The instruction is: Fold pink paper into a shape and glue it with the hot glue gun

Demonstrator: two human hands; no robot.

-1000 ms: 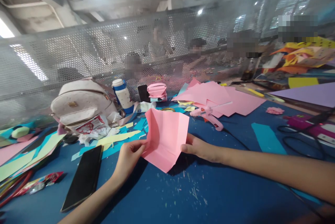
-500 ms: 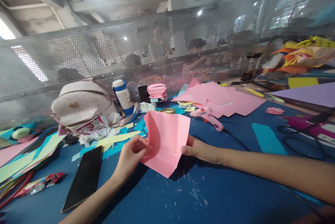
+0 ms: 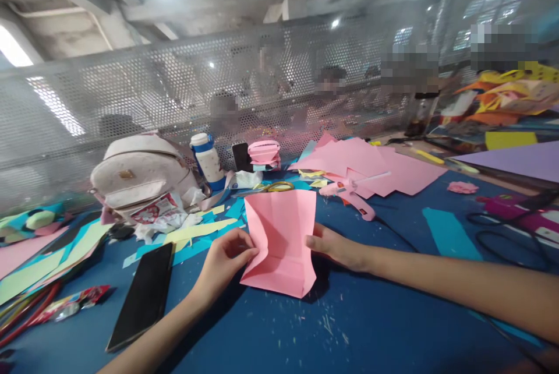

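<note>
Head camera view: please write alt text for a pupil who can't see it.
A person's left hand and right hand hold opposite sides of creased pink paper at a blue table. A black smartphone lies to the left; beyond the hands are a pink glue gun, pink paper sheets, a pale backpack and a white-and-blue bottle.

Pink folded paper [image 3: 286,234] turned: near edge swung right, now closer to level, was coming to a point. Left wall now bowed inward at left hand [image 3: 230,254], fingertips slightly further right. Yellow loop [image 3: 280,186] beyond more exposed.
</note>
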